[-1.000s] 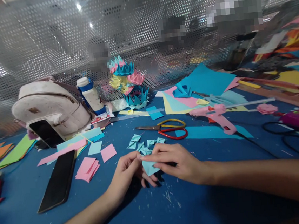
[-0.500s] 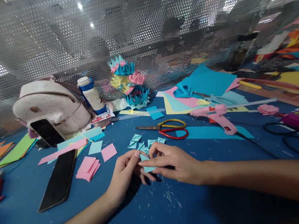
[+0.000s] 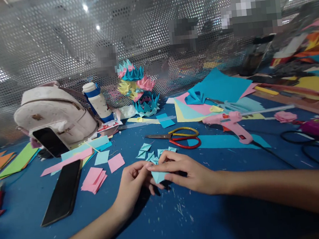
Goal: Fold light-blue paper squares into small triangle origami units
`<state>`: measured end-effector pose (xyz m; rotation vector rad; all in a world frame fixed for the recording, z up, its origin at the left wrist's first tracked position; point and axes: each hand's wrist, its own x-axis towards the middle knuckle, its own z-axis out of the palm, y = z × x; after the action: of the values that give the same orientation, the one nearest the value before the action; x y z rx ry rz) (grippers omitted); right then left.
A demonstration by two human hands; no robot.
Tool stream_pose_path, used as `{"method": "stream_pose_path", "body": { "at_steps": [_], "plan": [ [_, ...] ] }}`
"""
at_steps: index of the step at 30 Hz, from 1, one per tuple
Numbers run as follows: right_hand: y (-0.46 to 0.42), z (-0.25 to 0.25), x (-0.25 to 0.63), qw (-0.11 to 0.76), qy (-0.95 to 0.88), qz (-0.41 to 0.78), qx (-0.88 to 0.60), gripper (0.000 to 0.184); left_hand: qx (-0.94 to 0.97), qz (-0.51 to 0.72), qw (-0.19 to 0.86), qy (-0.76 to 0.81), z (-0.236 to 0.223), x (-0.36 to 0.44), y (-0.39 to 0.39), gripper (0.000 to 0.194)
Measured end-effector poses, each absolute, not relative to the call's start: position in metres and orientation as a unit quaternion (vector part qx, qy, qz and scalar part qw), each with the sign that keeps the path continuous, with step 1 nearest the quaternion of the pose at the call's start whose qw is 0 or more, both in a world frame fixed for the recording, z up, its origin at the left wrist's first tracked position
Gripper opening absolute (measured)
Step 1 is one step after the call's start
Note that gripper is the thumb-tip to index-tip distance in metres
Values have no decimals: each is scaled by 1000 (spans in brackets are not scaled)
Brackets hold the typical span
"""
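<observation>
A small light blue paper square (image 3: 158, 177), partly covered by fingers, is held between both hands above the table. My left hand (image 3: 137, 178) is closed on its left edge, thumb against index finger. My right hand (image 3: 191, 172) pinches the same paper from the right, its index finger lying across the top. Just beyond the fingertips lie several folded light blue paper pieces (image 3: 144, 149). Scissors (image 3: 184, 138) with one yellow and one red handle rest farther back. Left of the hands are pink paper squares (image 3: 94, 179).
A black phone (image 3: 61, 192) lies at left, before a white backpack (image 3: 53, 111) and a bottle (image 3: 97, 103). Folded paper flowers (image 3: 139, 85) stand by the perforated metal screen (image 3: 64, 42). A pink glue gun (image 3: 233, 123) with a cord is at right, near blue sheets (image 3: 221, 85).
Both hands stay in nearly the same place. The right fingers turned the paper half a second ago; now its pointed corner faces toward me again and the fingertips meet at its top edge.
</observation>
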<state>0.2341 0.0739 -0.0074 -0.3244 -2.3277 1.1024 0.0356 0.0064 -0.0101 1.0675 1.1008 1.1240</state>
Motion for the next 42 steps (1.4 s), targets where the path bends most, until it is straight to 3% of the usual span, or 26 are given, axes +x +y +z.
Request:
{"method": "stream_pose_path", "body": {
  "at_steps": [16,23,26,35,42],
  "plan": [
    [75,-11,233,266,-874,373,-160,35,470,497,557,471,-11,33,7,55],
    [74,-7,233,295,-845,417,-162,35,488,486,550,472,-12,35,7,61],
    [74,-7,230,260,-816,468,-217,34,498,482,546,472,-15,37,5,66],
    [78,-9,226,238,-765,545,-246,24,540,464,506,486,-12,39,1,44],
    [78,-7,226,246,-745,569,-245,20,558,446,498,491,-12,41,-1,54]
  ]
}}
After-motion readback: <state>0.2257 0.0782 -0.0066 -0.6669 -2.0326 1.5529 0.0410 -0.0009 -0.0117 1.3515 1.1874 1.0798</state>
